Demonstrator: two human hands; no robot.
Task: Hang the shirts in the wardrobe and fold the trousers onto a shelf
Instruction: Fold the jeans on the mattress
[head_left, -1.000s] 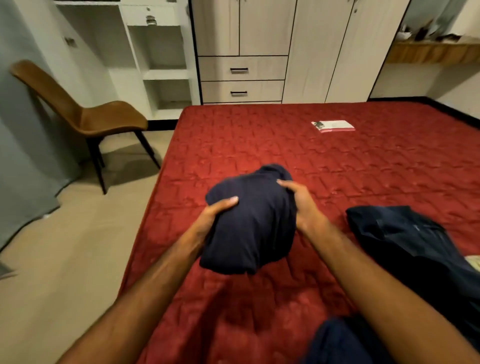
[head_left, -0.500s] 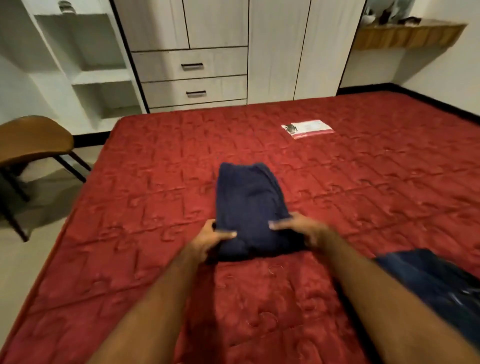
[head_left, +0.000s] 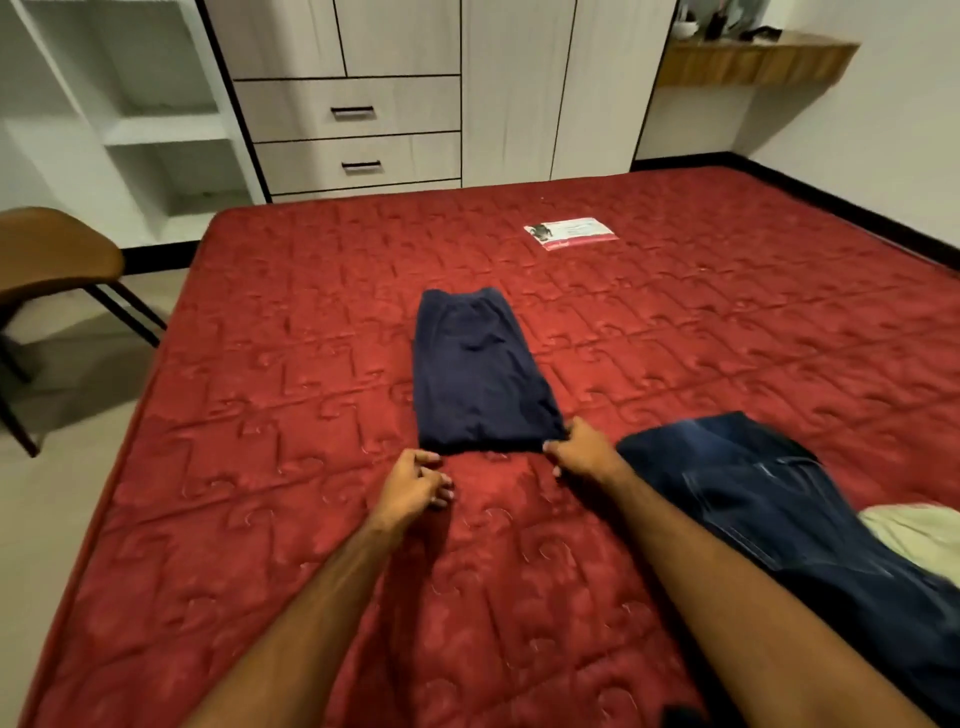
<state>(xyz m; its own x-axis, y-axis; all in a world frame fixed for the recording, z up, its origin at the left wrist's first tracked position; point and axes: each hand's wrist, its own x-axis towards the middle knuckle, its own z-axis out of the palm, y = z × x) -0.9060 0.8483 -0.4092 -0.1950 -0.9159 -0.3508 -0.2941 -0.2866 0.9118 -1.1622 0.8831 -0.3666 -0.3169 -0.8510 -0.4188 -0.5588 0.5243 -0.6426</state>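
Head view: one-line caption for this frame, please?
Right hand pinches folded navy trousers on red mattress; left hand alongside.

Lying mid-way on the red quilted mattress (head_left: 311, 519): folded navy trousers (head_left: 478, 374); to their right, dark blue denim jeans (head_left: 779, 519); behind, pale wooden wardrobe (head_left: 514, 88)

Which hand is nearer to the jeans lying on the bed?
Right. The right hand pinches the folded navy trousers just beside the jeans; the left hand is farther off.
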